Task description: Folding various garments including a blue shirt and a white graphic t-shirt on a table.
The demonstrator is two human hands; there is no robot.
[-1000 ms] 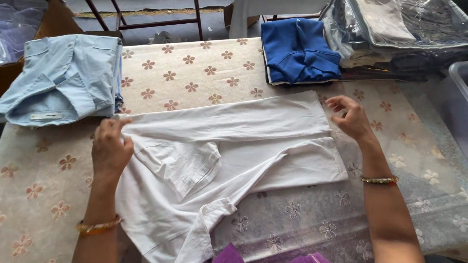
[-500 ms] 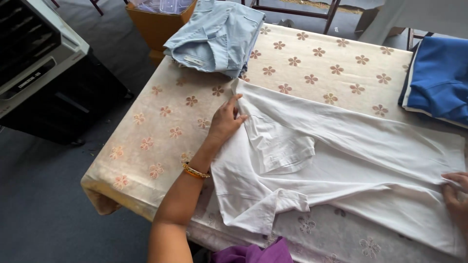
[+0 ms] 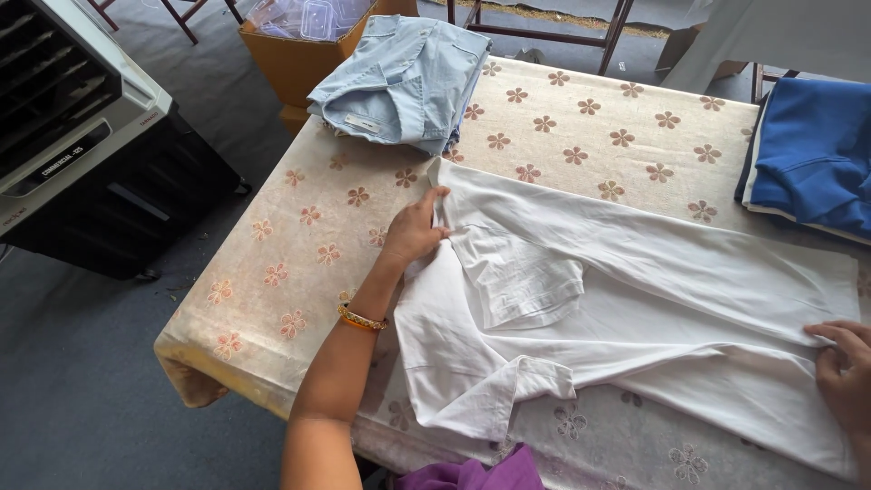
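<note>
A white shirt (image 3: 653, 299) lies spread across a table with a flowered cloth (image 3: 299, 245), partly folded lengthwise, one sleeve doubled over near its left end. My left hand (image 3: 415, 229) presses on the shirt's left edge, fingers pinching the fabric near the collar end. At the lower right border of the view, my right hand (image 3: 844, 372) grips the shirt's other end, where the fold comes to a point. A gold bangle is on my left wrist.
A folded light blue shirt (image 3: 404, 82) sits at the table's far left corner. A folded dark blue garment (image 3: 812, 154) lies at the far right. A black and white air cooler (image 3: 82, 145) stands on the floor to the left. A cardboard box (image 3: 299, 50) holds clear plastic.
The view has swung left, so the table's left edge and the cooler show. Both hands stay on the ends of the white shirt, which has kept its fold.
</note>
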